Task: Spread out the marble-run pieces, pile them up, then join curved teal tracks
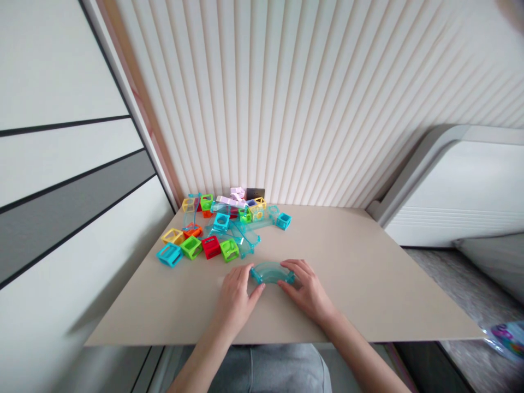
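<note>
Teal curved piece [272, 271], one, touched by two hands.

no writing, label, brand or number can be read anywhere here. the coloured blocks [213, 232] at the table's [368, 284] far left corner carry no print. the bag [507, 338] off the near right corner is too blurred to read.

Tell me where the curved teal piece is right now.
In the head view, the curved teal piece lies on the table between the left hand and right hand, just in front of the block pile.
</note>
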Action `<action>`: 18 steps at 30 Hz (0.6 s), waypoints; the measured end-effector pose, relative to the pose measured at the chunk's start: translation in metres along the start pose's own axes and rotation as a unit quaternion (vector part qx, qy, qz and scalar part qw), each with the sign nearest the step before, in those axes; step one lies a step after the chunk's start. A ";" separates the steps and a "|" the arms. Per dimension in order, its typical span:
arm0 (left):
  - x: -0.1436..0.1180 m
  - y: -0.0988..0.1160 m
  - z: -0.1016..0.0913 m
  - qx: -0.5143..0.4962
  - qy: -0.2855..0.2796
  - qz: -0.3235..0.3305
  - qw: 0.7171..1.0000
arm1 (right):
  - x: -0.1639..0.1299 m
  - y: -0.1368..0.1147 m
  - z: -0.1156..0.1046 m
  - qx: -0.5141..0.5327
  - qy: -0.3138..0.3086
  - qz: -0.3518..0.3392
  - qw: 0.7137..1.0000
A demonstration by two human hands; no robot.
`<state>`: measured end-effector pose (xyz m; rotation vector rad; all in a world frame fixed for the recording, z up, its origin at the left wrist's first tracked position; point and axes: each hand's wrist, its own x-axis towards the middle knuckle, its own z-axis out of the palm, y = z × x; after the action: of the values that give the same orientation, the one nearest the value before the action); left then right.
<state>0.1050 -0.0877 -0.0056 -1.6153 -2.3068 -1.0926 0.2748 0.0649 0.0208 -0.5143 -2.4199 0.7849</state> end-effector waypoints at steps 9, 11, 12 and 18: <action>-0.001 0.002 -0.002 0.024 0.000 0.004 1.000 | -0.014 -0.002 0.001 -0.037 -0.013 0.046 0.998; 0.000 0.003 -0.002 0.028 -0.001 0.004 1.000 | -0.014 -0.002 0.002 -0.035 -0.002 0.050 0.998; 0.000 0.003 -0.002 0.031 0.000 0.004 1.000 | -0.014 -0.003 0.002 -0.033 0.002 0.047 0.998; 0.000 0.005 0.000 0.058 0.018 0.018 0.998 | -0.009 -0.010 0.005 0.000 0.034 0.024 0.999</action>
<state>0.1087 -0.0868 -0.0030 -1.5760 -2.2633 -0.9523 0.2770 0.0507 0.0199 -0.5917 -2.3521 0.7750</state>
